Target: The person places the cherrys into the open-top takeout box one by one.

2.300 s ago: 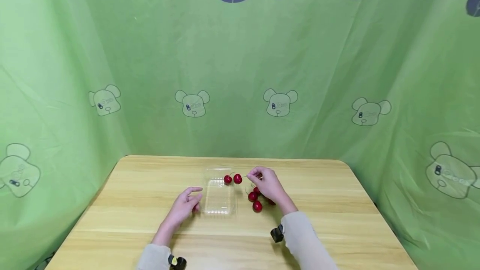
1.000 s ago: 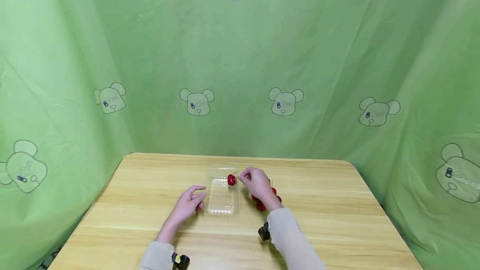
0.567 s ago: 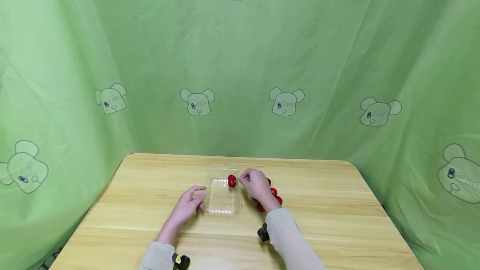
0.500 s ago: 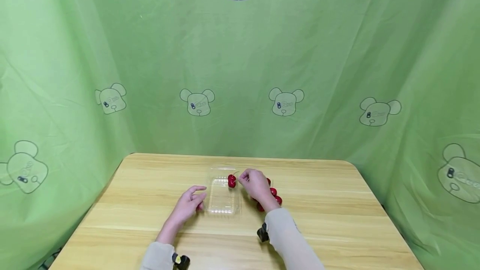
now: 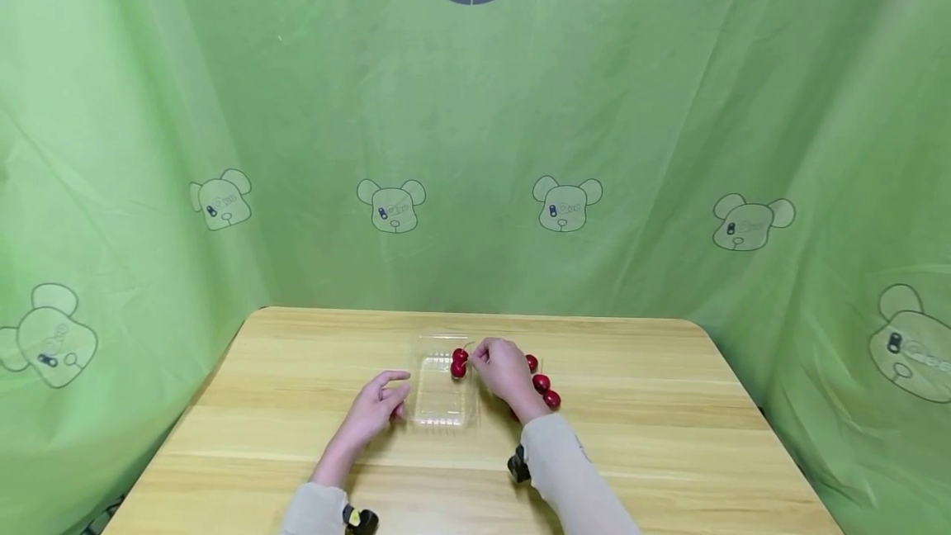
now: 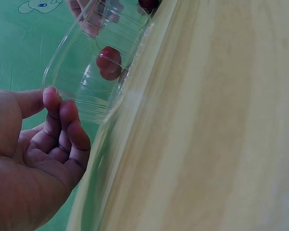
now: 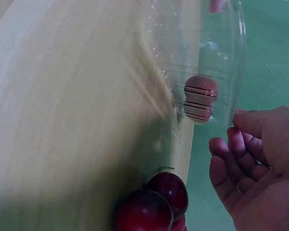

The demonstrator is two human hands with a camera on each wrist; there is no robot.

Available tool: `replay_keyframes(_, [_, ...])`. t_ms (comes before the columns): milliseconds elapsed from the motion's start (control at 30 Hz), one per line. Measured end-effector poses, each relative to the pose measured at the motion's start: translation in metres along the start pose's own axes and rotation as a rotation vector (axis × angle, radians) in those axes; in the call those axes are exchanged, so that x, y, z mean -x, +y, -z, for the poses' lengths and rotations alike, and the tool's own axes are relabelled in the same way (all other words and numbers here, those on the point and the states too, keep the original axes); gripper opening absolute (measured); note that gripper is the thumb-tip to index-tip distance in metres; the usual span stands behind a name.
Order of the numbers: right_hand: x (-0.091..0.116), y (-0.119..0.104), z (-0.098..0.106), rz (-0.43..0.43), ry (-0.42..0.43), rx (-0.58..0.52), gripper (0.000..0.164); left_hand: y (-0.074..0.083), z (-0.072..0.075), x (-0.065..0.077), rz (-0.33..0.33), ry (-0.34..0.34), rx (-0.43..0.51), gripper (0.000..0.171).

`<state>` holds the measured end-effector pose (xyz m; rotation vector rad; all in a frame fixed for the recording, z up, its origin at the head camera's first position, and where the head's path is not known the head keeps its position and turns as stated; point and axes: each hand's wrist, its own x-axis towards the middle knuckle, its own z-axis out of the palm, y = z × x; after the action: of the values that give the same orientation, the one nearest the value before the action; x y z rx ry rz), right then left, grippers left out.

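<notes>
Near the middle of the table stands a clear plastic container, with two red cherries inside its right part. My right hand is at the container's right rim and pinches the stem of the nearer cherry. Its fingertips hide the stem's end. The other cherry touches it from behind, its stem pointing up. My left hand is at the left rim, its fingertips touching the edge. Thumb and index finger stand apart in the head view. In the left wrist view the other fingers are curled loosely.
Several loose cherries lie on the wooden table right of the container, partly hidden by the right hand and forearm. A green curtain hangs around the table's back and sides. Each wrist wears a small black camera.
The right hand has carried a cherry by its stem leftward over the container and lowered it beside the other one. The left hand has stayed at the left rim.
</notes>
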<state>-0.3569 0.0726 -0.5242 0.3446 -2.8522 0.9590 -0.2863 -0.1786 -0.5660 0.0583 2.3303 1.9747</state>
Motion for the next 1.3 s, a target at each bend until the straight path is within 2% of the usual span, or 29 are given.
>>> replay_keyframes(433, [-0.0006,-0.0045,-0.0002,0.005,0.002,0.058,0.009,-0.0003,0.0003,-0.0004,0.0,-0.009,0.012,0.041])
replay_keyframes(1300, [-0.0013,-0.0041,-0.0044,0.049,0.026,0.07,0.01,-0.0022,-0.0002,-0.001,-0.008,-0.002,-0.002,0.042])
